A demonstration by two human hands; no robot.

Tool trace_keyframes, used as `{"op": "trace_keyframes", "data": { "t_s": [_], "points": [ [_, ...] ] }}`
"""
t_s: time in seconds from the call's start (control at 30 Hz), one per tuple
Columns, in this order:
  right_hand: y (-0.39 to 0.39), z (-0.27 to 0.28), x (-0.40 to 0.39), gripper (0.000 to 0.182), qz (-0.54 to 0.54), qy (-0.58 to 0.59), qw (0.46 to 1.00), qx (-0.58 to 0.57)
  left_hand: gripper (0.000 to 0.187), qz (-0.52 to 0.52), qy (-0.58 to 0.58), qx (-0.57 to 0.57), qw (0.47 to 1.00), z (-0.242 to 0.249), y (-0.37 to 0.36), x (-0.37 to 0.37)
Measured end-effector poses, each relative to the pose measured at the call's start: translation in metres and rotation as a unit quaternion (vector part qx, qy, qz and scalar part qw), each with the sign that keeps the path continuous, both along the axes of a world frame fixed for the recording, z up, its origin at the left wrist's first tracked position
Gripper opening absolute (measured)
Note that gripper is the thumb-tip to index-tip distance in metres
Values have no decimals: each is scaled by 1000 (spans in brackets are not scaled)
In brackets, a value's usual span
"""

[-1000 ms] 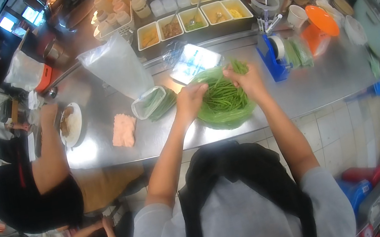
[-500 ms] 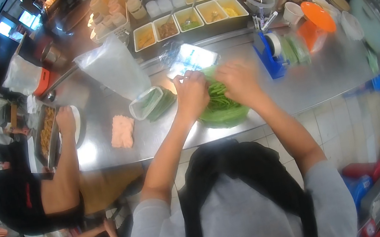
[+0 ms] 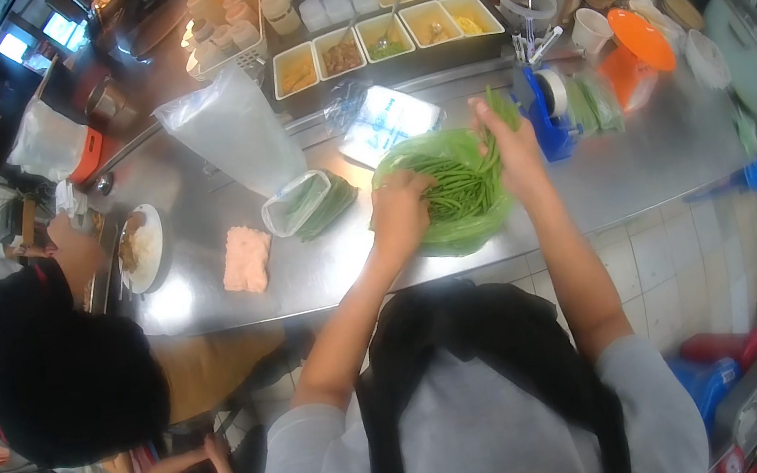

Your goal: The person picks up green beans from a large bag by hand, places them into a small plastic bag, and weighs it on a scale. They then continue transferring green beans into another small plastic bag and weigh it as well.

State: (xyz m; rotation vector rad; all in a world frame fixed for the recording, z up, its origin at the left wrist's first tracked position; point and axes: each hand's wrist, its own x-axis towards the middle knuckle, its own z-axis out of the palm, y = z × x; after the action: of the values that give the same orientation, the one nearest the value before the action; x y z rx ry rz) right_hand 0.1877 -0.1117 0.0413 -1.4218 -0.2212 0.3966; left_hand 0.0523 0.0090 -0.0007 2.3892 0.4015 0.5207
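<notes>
A green plastic bag [image 3: 463,240] lies open on the steel counter, with long green beans [image 3: 460,183] heaped inside. My left hand [image 3: 402,210] reaches over the bag's left side, fingers curled into the beans and the fingertips partly hidden. At the bag's right side my right hand [image 3: 517,151] is raised and closed around its gathered green edge; some beans may be caught there too. Just behind the bag lies a white packet with blue print [image 3: 391,123]. To the left is a clear bag of green leafy stalks [image 3: 317,205].
A pink cloth [image 3: 247,259] and a tall clear plastic bag [image 3: 233,130] lie leftward. Food trays [image 3: 339,53] line the back. A blue tape dispenser [image 3: 549,120] stands close to my right hand. At left, a co-worker [image 3: 56,359] stands beside a white plate [image 3: 156,247].
My hands have moved apart and the bag's mouth is wider, showing more beans. My right hand shifted right with the bag's edge. The co-worker's arm has drawn back from the plate.
</notes>
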Motion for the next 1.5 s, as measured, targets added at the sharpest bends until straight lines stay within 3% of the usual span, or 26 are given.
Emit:
{"op": "trace_keyframes", "data": {
  "t_s": [0.07,0.17,0.27,0.3,0.33,0.4,0.53,0.6,0.73,0.77,0.83,0.9,0.93,1.0,1.03,1.07,1.1,1.2,1.27,1.4,1.47,1.5],
  "points": [
    [-5,3,7,21,86,140,971,174,10,-70,11,197,978,-10,0,-2],
    [-8,-12,1,17,114,75,985,107,14,-103,10,280,954,-23,2,5],
    [-8,-16,-7,11,181,-43,982,-18,12,-61,-38,194,978,-24,4,13],
    [-5,-3,-14,9,172,-53,972,-154,12,-59,-80,138,985,-7,6,11],
    [-3,-3,-16,12,184,-68,960,-201,9,-52,-119,103,986,-1,9,14],
    [3,-14,-24,17,148,-296,922,-199,6,-32,-188,48,980,23,9,11],
    [12,0,-32,19,176,-310,910,-210,6,-2,-143,-80,986,43,11,7],
    [12,0,-31,17,194,-310,912,-188,7,5,-201,-261,944,45,11,5],
    [15,9,-39,16,202,-332,899,-201,12,3,-206,-285,936,34,17,-3],
    [15,4,-37,15,205,-372,882,-202,15,-16,-183,-137,973,27,22,-5],
    [13,-4,-30,15,199,-444,852,-194,17,-24,-99,105,989,13,25,-6],
    [15,-6,-29,16,174,-476,842,-187,10,-9,-90,168,982,8,28,-3],
    [16,-6,-28,18,189,-448,855,-179,11,-12,-106,155,982,8,29,-1],
    [17,-17,-25,18,193,-381,882,-199,10,13,-161,-108,981,9,26,4],
    [16,-7,-29,22,208,-336,896,-201,12,14,-110,-213,971,18,27,4],
    [12,-8,-28,23,200,-338,899,-195,14,13,-91,-379,921,17,23,7],
    [11,-10,-28,23,186,-333,900,-210,16,-13,-100,-419,902,17,23,8],
    [11,-11,-22,22,149,-254,939,-179,18,-20,-70,-372,925,9,23,7],
    [9,-5,-20,20,140,-232,952,-142,18,-34,-4,-212,977,3,22,5],
    [7,-3,-22,18,97,-164,975,-115,18,-61,66,-224,970,15,18,5],
    [5,-11,-15,20,83,73,994,23,17,-55,-53,-332,940,20,16,7],
    [5,-17,-14,20,79,74,994,21,17,-57,-51,-335,939,29,16,8]
  ]
}}
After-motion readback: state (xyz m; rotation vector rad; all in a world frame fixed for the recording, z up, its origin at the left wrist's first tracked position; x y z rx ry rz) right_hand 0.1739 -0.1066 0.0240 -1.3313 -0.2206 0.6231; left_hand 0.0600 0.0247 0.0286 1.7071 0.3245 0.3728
